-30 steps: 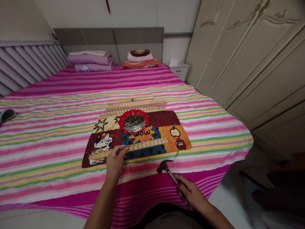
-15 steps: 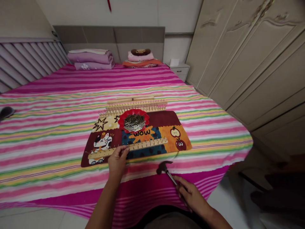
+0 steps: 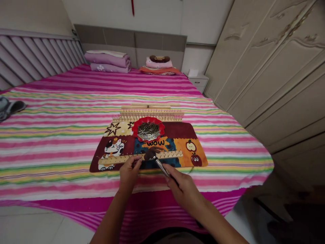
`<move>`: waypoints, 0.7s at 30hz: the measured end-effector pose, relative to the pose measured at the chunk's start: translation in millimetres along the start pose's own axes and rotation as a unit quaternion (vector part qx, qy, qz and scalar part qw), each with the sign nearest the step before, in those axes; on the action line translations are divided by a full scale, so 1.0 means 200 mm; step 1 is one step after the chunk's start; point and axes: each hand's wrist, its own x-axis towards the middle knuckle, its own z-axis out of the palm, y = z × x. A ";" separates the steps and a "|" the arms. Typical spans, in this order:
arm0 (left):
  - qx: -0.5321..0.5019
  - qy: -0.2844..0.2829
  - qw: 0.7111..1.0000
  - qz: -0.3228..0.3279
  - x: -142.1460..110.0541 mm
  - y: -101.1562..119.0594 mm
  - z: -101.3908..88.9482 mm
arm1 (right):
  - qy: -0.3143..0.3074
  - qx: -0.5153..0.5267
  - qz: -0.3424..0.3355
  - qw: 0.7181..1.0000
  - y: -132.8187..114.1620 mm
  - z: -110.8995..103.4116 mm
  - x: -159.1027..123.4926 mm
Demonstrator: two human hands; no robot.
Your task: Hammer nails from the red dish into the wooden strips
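Observation:
A narrow wooden strip (image 3: 115,159) with a row of upright nails lies across the near part of a patterned mat (image 3: 172,130). My left hand (image 3: 130,169) is at the strip's middle, thumb and forefinger pinched on what looks like a nail, mostly hidden by the fingertips. My right hand (image 3: 184,184) grips the handle of a claw hammer (image 3: 158,163). The hammer's dark head is over the strip, just right of my left fingertips. Beyond them stands a red scalloped bowl (image 3: 162,129) heaped with loose nails (image 3: 148,131).
Behind the bowl lie several nail-studded wooden strips (image 3: 152,114) and plain ones (image 3: 146,106). All rest on a striped bedspread (image 3: 63,135). A grey object (image 3: 15,107) sits at the left edge. Folded bedding (image 3: 110,62) is by the headboard; a wardrobe (image 3: 254,67) stands right.
My right hand has brought the hammer up and left, from the bed's near edge to over the strip. My left hand stays at the strip, and the view has shifted slightly.

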 end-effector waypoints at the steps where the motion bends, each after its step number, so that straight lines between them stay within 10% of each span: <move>1: -0.005 0.002 1.000 -0.002 0.00 0.00 0.00 | -0.009 -0.010 -0.011 1.000 -0.01 0.01 0.03; 12: 0.008 -0.001 1.000 -0.002 0.01 -0.02 0.01 | -0.050 -0.088 -0.047 0.994 -0.05 0.06 0.11; 21: -0.021 0.049 0.999 -0.013 -0.06 -0.02 -0.13 | -0.066 0.030 0.067 0.995 0.03 -0.06 -0.24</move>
